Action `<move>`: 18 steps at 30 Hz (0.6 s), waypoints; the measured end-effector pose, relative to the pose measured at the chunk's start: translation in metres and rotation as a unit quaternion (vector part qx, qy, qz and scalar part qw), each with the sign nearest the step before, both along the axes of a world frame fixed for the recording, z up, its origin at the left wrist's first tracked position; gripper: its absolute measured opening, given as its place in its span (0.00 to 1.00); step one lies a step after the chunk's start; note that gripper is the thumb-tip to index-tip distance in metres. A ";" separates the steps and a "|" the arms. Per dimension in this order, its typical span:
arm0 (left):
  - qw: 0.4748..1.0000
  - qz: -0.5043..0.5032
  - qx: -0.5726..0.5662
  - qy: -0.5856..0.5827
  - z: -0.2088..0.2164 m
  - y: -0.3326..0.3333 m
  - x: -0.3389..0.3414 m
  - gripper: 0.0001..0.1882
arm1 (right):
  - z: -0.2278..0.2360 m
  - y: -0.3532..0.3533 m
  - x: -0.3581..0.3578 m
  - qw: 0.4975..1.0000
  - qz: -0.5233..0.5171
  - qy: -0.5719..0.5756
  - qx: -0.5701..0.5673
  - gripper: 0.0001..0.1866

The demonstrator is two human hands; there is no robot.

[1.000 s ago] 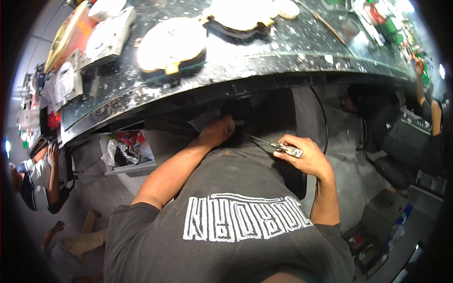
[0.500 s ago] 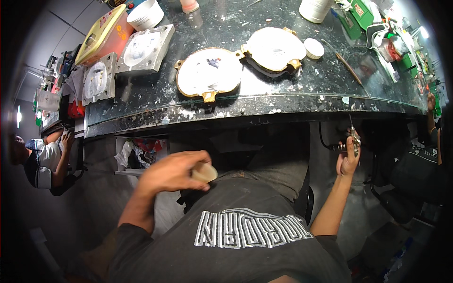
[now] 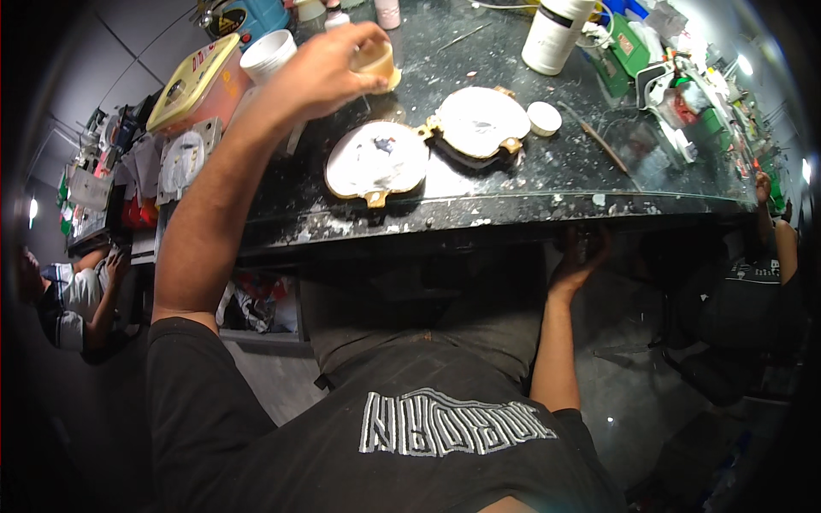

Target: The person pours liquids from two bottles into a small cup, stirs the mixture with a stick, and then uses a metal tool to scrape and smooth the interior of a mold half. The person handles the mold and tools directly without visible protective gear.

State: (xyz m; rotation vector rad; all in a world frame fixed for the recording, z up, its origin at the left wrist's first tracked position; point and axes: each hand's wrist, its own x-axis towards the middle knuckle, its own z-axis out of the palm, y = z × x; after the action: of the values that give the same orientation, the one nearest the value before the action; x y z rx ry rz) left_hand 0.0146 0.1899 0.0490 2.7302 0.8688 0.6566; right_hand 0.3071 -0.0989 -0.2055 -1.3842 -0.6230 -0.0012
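Note:
Over the back left of the bench, my left hand [image 3: 325, 73] is closed around a small beige cup [image 3: 376, 61]. Whether the cup touches the bench top I cannot tell. Nearer the front edge lie two joined round mould halves, a left one [image 3: 376, 162] and a right one [image 3: 481, 121], white inside with brass-coloured rims and lugs. A dark mark shows on the left half. My right hand [image 3: 581, 261] is low under the bench's front edge, fingers curled in shadow; what it grips is too dark to make out.
A white tub [image 3: 268, 56], an orange box with a yellow lid [image 3: 195, 85] and a grey metal mould block [image 3: 188, 158] stand at left. A white bottle [image 3: 554, 36], a small white cap [image 3: 544, 118] and a thin brown-handled tool [image 3: 607, 147] are to the right. People sit on both sides.
My left hand has carried the beige cup from in front of my body up over the bench. My right hand, earlier showing a metal tool with a thin tip, has moved left into shadow.

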 end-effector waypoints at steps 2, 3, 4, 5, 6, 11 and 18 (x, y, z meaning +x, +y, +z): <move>1.000 0.014 0.004 0.024 -0.014 0.003 0.015 0.24 | -0.022 -0.006 0.002 0.997 0.003 0.069 0.026 0.29; 0.998 0.024 -0.003 0.054 -0.017 0.002 0.022 0.24 | -0.033 -0.011 0.005 0.996 0.002 0.069 0.048 0.29; 0.998 0.028 -0.035 0.055 -0.016 -0.001 0.027 0.25 | -0.044 -0.018 0.005 0.995 0.005 0.071 0.070 0.29; 0.998 0.026 -0.021 0.048 -0.018 -0.003 0.028 0.24 | -0.054 -0.028 0.003 0.994 0.026 0.084 0.058 0.32; 0.999 0.024 -0.007 0.042 -0.020 -0.005 0.028 0.24 | -0.060 -0.039 0.000 0.995 0.028 0.080 0.060 0.32; 0.993 0.042 0.072 -0.082 -0.009 -0.013 0.008 0.19 | -0.060 -0.079 -0.023 0.968 0.041 -0.020 -0.246 0.39; 0.939 0.071 -0.033 -0.334 0.033 -0.032 -0.078 0.18 | 0.099 -0.065 -0.048 0.545 0.359 -0.105 -0.751 0.39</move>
State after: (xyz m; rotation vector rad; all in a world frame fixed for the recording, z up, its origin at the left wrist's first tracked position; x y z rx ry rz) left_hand -0.0635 0.1575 0.0822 2.1421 0.8780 1.4329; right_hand 0.2590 -0.1635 -0.1063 -2.6476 -1.5343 1.3702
